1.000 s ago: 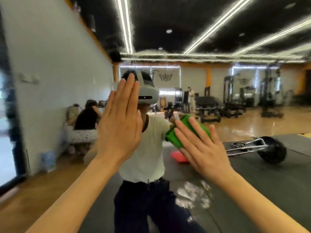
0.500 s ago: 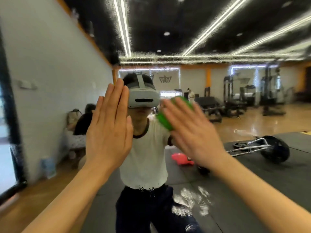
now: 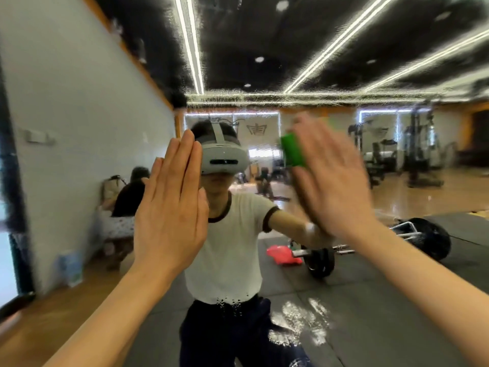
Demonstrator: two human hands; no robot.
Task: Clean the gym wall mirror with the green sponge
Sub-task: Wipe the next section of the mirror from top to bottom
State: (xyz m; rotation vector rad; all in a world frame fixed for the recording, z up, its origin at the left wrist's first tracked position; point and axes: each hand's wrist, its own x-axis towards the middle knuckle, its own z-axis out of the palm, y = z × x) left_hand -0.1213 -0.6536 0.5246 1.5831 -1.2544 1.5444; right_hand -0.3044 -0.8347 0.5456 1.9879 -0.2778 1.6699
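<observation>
The gym wall mirror point(image 3: 344, 62) fills the whole view and carries a film of fine wet streaks across its upper part. My right hand point(image 3: 330, 181), blurred by motion, presses the green sponge point(image 3: 292, 152) flat against the glass at head height; only the sponge's left part shows past my fingers. My left hand point(image 3: 172, 207) rests flat on the mirror to the left, fingers together and straight, holding nothing. My reflection stands between the two hands.
Foam patches point(image 3: 299, 321) cling to the lower mirror. Reflected in the glass: a barbell with black plates point(image 3: 320, 258), a red object point(image 3: 280, 255) on the dark mats, weight machines at the back right, a seated person point(image 3: 124, 205) by the left wall.
My right hand has swept the sponge upward and to the right on the glass, from chest height to head height. My left hand stays flat on the mirror.
</observation>
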